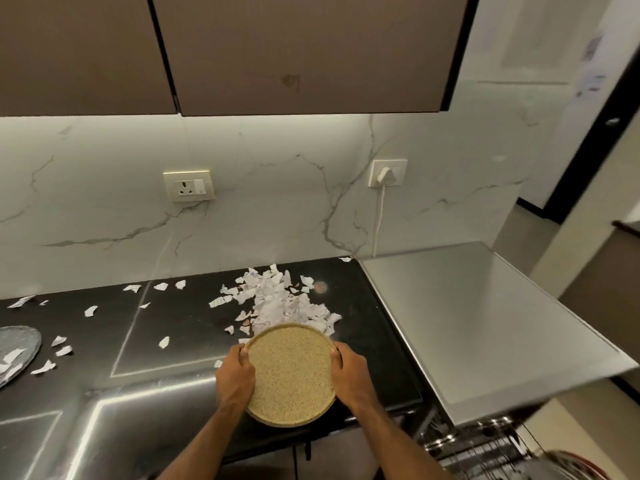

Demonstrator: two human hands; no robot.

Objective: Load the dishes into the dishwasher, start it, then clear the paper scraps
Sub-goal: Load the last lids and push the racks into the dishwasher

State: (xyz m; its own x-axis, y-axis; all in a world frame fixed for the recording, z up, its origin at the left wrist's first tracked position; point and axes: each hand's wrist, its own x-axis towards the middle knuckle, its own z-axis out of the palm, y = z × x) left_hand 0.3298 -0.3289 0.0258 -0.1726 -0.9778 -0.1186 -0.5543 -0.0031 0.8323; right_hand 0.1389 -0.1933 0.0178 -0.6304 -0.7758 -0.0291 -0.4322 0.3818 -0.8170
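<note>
A round speckled tan plate [291, 374] is held over the front of the black counter [145, 393]. My left hand [234, 375] grips its left rim and my right hand [350, 374] grips its right rim. A heap of torn white paper scraps [277, 301] lies just behind the plate, and more scraps [90, 310] are scattered to the left. The dishwasher's pulled-out wire rack [485, 445] shows at the bottom right, under the steel top.
A grey plate [15, 348] with scraps on it sits at the left edge. The dishwasher's steel top [478, 317] stands to the right of the counter. A white plug and cord [382, 188] hang on the marble wall. Brown cabinets [277, 53] hang overhead.
</note>
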